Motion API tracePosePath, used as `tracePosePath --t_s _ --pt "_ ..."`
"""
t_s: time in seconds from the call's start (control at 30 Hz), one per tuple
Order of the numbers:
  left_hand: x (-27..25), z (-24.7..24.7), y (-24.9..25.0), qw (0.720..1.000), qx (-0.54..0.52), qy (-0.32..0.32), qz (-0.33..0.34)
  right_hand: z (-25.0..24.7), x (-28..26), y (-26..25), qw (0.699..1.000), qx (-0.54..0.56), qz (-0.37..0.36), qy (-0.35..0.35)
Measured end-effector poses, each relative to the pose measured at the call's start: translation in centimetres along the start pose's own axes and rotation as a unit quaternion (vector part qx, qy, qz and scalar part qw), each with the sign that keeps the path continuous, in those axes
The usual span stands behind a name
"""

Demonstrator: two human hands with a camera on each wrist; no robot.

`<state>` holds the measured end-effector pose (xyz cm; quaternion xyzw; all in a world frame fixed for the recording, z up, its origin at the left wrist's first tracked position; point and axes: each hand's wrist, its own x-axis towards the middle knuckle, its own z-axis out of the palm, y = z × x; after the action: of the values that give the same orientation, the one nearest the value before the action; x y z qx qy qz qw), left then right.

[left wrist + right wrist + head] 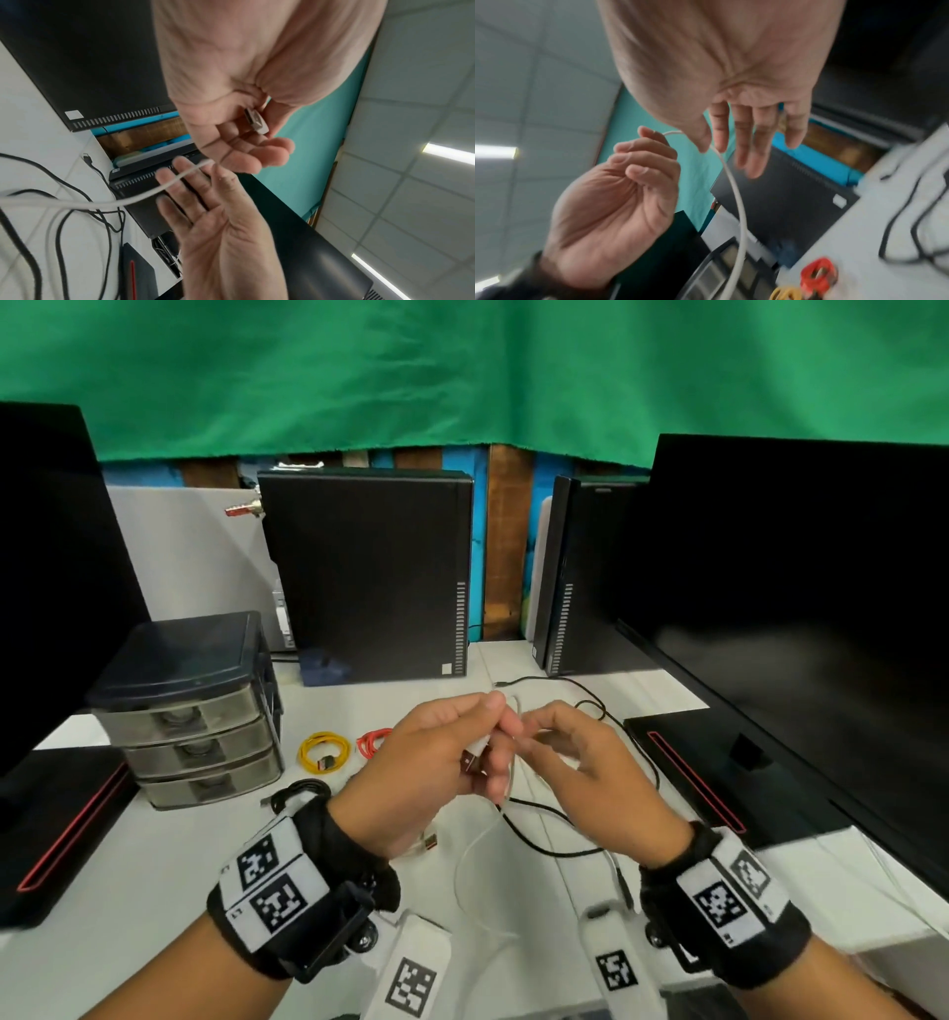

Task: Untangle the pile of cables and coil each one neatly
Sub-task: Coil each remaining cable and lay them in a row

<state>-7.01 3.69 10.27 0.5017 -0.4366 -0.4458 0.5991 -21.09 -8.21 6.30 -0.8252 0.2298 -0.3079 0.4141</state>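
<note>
Above the middle of the white table, both hands hold a thin white cable. My left hand curls its fingers round the cable's USB plug, which shows between thumb and fingers in the left wrist view. My right hand pinches the cable between thumb and index finger just beside the left hand, its other fingers fairly straight. The cable's slack droops to the table. A loose black cable sprawls beneath the hands. A yellow coil, a red coil and a black coil lie to the left.
A small drawer unit stands at the left. Two black computer towers line the back. A large monitor with its base fills the right side, and another monitor base sits at the left edge. Another USB plug lies under my left wrist.
</note>
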Motion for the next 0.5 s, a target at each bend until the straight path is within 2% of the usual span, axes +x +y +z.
tracePosePath --t_s 0.07,0.13,0.23,0.37,0.5 --pt "-0.3 0.0 0.6 0.999 -0.033 0.012 0.008 0.9 -0.1 -0.4 0.986 0.163 0.021 -0.009" --pt "-0.6 0.0 1.0 0.998 -0.052 0.012 0.013 1.2 -0.4 -1.0 0.977 0.211 0.031 0.004" --pt "-1.0 -0.1 1.3 0.998 -0.059 0.01 0.006 1.0 -0.4 -1.2 0.975 0.212 0.043 0.05" --pt "-0.9 -0.1 1.3 0.997 -0.072 0.002 -0.008 0.1 0.1 -0.5 0.969 0.192 0.046 0.146" --pt "-0.9 0.1 1.5 0.998 -0.051 0.025 -0.011 0.1 0.3 0.1 0.969 0.162 0.06 0.179"
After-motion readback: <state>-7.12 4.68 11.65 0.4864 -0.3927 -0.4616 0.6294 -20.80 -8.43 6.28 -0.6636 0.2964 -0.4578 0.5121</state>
